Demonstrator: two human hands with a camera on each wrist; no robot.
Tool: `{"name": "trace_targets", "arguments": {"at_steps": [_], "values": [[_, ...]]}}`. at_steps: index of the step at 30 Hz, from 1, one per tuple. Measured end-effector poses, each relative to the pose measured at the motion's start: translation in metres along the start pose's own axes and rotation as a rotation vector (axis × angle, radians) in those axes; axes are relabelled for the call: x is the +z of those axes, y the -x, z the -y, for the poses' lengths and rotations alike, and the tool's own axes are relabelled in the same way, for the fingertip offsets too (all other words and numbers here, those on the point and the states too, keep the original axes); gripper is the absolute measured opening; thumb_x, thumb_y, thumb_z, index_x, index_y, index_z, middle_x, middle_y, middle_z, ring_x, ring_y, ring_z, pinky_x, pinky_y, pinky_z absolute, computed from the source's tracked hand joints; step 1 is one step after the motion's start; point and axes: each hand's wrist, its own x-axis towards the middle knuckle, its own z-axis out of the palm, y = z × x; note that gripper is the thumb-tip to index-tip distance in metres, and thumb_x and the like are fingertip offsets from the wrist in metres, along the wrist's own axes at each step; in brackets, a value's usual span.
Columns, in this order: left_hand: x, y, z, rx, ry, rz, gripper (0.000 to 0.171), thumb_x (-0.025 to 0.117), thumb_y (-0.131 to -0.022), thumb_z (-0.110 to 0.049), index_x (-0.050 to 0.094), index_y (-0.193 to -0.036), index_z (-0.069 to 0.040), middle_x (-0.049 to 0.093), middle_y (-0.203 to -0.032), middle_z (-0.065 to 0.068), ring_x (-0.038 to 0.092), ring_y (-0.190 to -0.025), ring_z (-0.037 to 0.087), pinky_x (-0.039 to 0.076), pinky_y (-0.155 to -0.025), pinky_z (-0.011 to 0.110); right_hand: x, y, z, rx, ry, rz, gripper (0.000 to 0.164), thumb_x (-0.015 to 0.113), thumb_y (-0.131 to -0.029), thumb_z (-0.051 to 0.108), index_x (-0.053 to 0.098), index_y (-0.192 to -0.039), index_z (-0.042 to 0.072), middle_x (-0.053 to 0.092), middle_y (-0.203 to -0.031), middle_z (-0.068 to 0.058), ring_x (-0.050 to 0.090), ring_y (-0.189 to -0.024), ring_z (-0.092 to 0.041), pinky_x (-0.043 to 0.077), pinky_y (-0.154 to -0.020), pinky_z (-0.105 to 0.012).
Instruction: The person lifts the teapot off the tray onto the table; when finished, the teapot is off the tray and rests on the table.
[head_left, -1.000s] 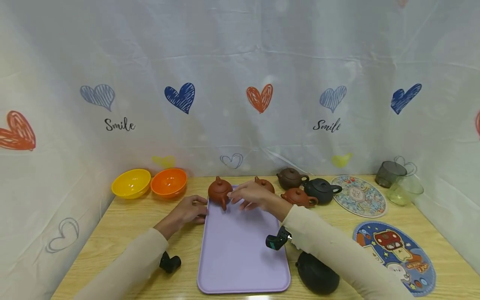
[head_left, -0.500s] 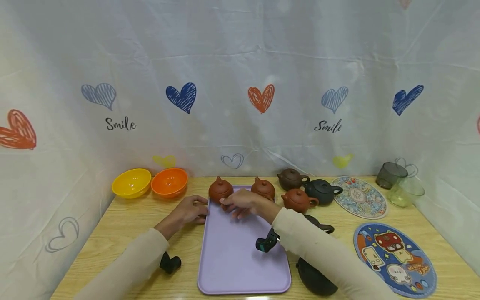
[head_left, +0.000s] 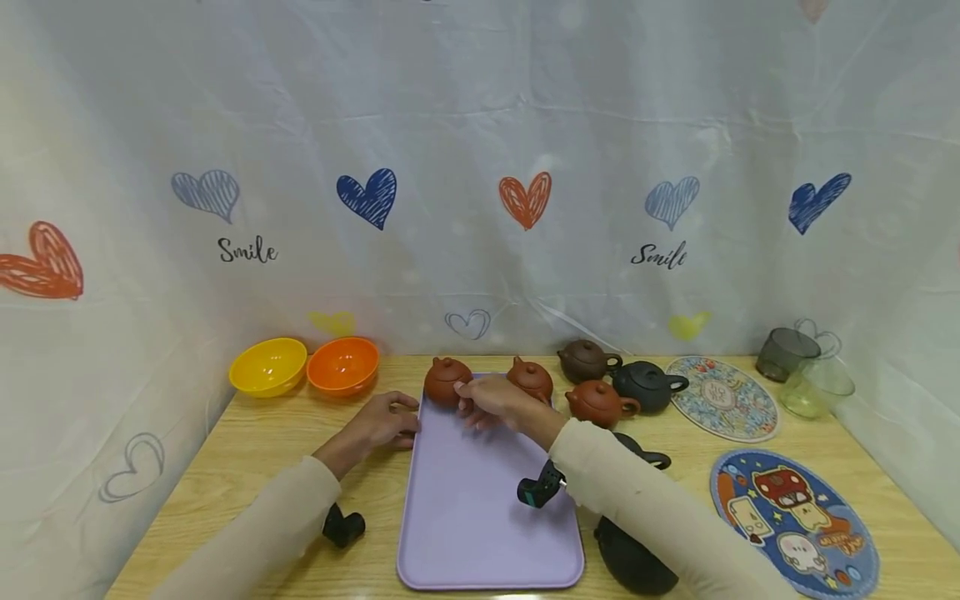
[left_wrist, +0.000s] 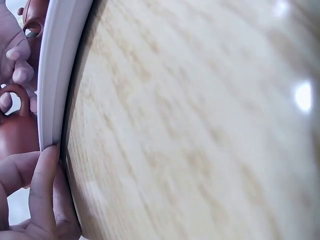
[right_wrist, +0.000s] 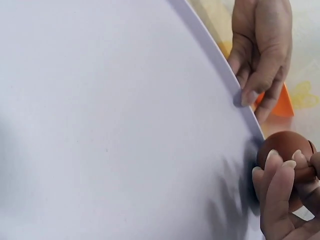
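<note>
A lilac tray (head_left: 491, 517) lies lengthwise on the table. On its far left corner stands a reddish-brown teapot (head_left: 442, 382); my right hand (head_left: 504, 404) pinches its handle, thumb and fingertips closed together in the right wrist view. A similar teapot (head_left: 529, 377) stands at the tray's far right corner, partly behind my right hand. My left hand (head_left: 380, 422) grips the tray's left rim, its thumb (right_wrist: 248, 96) over the edge in the right wrist view and the other fingers outside it. In the left wrist view, the teapot's looped handle (left_wrist: 20, 92) shows among the right fingers.
Yellow (head_left: 268, 367) and orange (head_left: 343, 365) bowls stand back left. Right of the tray are brown (head_left: 587, 360), reddish (head_left: 597, 404) and black (head_left: 645, 386) teapots, with dark ones partly under the right sleeve. Two round mats (head_left: 795, 521) and two glasses (head_left: 786, 354) are further right.
My right hand has come down from above the tray to the left teapot's handle. That teapot has turned, its handle swinging from pointing toward me to the right. The left hand stays at the rim.
</note>
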Motion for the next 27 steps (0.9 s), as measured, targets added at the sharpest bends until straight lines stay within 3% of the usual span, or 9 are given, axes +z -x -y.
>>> {"name": "trace_targets", "arguments": {"at_steps": [5,13,17,23,27], "values": [[0.001,0.001,-0.001,0.003,-0.007,0.002,0.042,0.067,-0.09,-0.002,0.053,-0.128,0.005,0.065,-0.108,0.019,0.065,-0.084,0.018,0.063,-0.075,0.034,-0.013,0.008,0.002,-0.01,-0.01,0.027,0.032,0.054,-0.102,0.024,0.064,-0.08,0.003,0.067,-0.084,-0.007,0.062,-0.065,-0.013,0.053,-0.058,-0.021],[0.001,0.0,-0.001,-0.005,-0.009,0.004,0.04,0.065,-0.091,-0.003,0.053,-0.129,0.004,0.066,-0.109,0.019,0.065,-0.086,0.019,0.063,-0.074,0.032,-0.036,0.019,-0.001,-0.032,0.074,0.039,0.032,0.056,-0.101,0.027,0.067,-0.08,0.005,0.068,-0.083,-0.004,0.062,-0.063,-0.011,0.052,-0.055,-0.021],[0.0,-0.001,0.0,0.003,-0.02,0.003,0.041,0.065,-0.091,-0.003,0.052,-0.129,0.005,0.066,-0.111,0.02,0.066,-0.086,0.019,0.063,-0.075,0.033,-0.05,0.026,0.0,-0.065,0.12,0.029,0.034,0.057,-0.101,0.03,0.07,-0.084,0.003,0.069,-0.084,-0.009,0.062,-0.063,-0.012,0.053,-0.054,-0.022],[0.0,-0.001,0.002,0.011,-0.017,0.008,0.041,0.066,-0.092,-0.003,0.052,-0.129,0.005,0.067,-0.112,0.021,0.067,-0.086,0.019,0.063,-0.076,0.034,-0.073,0.042,-0.003,-0.136,0.191,0.033,0.036,0.057,-0.101,0.032,0.069,-0.091,-0.001,0.07,-0.091,-0.012,0.066,-0.073,-0.018,0.054,-0.058,-0.028],[0.0,-0.001,0.002,0.018,-0.014,0.022,0.041,0.065,-0.092,-0.002,0.052,-0.129,0.006,0.066,-0.111,0.021,0.067,-0.086,0.019,0.063,-0.077,0.035,-0.09,0.054,-0.007,-0.169,0.197,0.03,0.035,0.057,-0.101,0.033,0.069,-0.091,0.002,0.069,-0.09,-0.011,0.066,-0.077,-0.019,0.058,-0.064,-0.037]]}}
